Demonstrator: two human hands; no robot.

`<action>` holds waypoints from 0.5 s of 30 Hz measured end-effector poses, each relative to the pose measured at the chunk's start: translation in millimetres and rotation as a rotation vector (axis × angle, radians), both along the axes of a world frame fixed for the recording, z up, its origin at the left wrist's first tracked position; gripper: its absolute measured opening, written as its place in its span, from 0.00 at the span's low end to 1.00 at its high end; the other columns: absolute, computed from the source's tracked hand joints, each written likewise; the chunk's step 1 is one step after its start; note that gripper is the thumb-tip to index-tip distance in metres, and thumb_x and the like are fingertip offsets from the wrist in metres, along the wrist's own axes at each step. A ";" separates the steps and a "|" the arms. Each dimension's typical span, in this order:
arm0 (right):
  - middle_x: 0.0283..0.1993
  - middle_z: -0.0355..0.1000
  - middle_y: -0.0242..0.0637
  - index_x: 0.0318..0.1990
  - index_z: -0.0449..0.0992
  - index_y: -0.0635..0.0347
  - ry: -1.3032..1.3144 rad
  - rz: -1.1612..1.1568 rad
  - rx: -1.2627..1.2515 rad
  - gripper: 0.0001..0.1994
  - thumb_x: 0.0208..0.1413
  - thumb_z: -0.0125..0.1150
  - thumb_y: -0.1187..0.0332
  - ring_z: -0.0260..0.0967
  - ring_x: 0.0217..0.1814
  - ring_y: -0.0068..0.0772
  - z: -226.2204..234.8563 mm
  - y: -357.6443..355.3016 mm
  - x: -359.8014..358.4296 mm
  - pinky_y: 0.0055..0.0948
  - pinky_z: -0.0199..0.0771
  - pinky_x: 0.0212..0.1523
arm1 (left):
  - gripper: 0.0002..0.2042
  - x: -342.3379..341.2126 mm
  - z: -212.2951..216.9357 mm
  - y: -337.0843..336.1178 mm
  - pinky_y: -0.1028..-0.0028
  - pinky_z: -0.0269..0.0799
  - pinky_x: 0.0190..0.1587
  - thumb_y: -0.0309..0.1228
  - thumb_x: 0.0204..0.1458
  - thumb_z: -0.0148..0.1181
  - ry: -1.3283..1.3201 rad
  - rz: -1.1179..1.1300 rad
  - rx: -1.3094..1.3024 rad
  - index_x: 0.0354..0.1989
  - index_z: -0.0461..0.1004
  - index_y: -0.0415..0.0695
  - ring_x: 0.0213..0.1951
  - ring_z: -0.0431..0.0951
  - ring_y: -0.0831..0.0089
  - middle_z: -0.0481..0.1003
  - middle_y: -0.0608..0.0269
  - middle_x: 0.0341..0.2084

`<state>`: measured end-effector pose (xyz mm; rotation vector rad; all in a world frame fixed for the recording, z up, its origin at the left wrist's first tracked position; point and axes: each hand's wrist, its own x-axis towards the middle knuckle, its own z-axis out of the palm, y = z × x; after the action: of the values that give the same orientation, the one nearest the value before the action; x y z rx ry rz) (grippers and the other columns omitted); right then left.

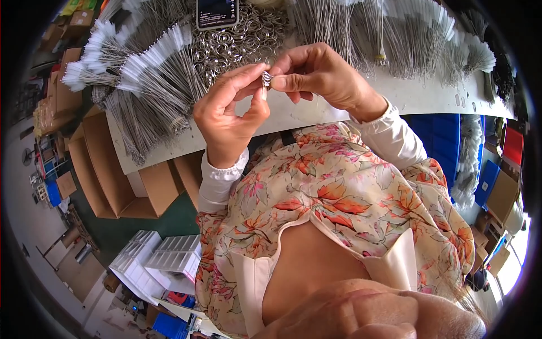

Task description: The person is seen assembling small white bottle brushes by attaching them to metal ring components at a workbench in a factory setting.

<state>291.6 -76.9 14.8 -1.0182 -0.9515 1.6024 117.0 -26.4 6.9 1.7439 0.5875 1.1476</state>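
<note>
At the upper centre of the frame a small silver metal ring (267, 78) is pinched between the closed fingers of the left hand (228, 113) and right hand (322, 73). A heap of loose metal rings (237, 42) and bundles of white-tipped wire brushes (152, 73) lie unassembled on the white table (418, 93) behind, so much work appears left.

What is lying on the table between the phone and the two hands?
In the head view, a heap of metal rings covers the table between the phone and the hands.
</note>
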 end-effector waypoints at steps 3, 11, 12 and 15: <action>0.20 0.69 0.26 0.31 0.77 0.59 0.010 0.002 -0.001 0.08 0.49 0.65 0.65 0.63 0.20 0.13 -2.5 -0.3 0.8 0.13 0.56 0.18 | 0.16 -2.6 2.5 -1.3 0.78 0.77 0.36 0.16 0.38 0.61 0.142 0.081 0.242 0.39 0.76 0.37 0.34 0.79 0.71 0.76 0.56 0.36; 0.20 0.69 0.26 0.31 0.77 0.61 0.177 0.019 -0.100 0.08 0.50 0.65 0.66 0.63 0.20 0.13 -11.0 -6.3 -3.7 0.14 0.55 0.17 | 0.16 -3.3 -2.8 -4.8 0.77 0.78 0.37 0.15 0.38 0.60 0.051 0.037 0.086 0.39 0.76 0.38 0.36 0.79 0.71 0.77 0.56 0.36; 0.21 0.69 0.26 0.31 0.77 0.61 0.056 -0.012 -0.044 0.08 0.50 0.65 0.66 0.63 0.19 0.13 -8.3 -6.6 -3.8 0.14 0.55 0.17 | 0.16 -3.1 -3.7 -5.4 0.77 0.78 0.37 0.15 0.38 0.60 0.053 0.037 0.082 0.39 0.76 0.38 0.36 0.79 0.71 0.77 0.56 0.36; 0.21 0.69 0.26 0.32 0.77 0.61 -0.020 0.003 -0.007 0.07 0.50 0.65 0.67 0.63 0.19 0.13 -7.6 -6.3 -1.1 0.14 0.55 0.17 | 0.15 -3.2 -0.8 -4.4 0.76 0.78 0.38 0.15 0.39 0.60 0.080 0.046 0.132 0.39 0.76 0.37 0.37 0.79 0.71 0.77 0.56 0.36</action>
<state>290.5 -83.2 7.2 -1.0399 -0.9617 1.6024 113.8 -30.9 6.1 1.9047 0.6154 1.1752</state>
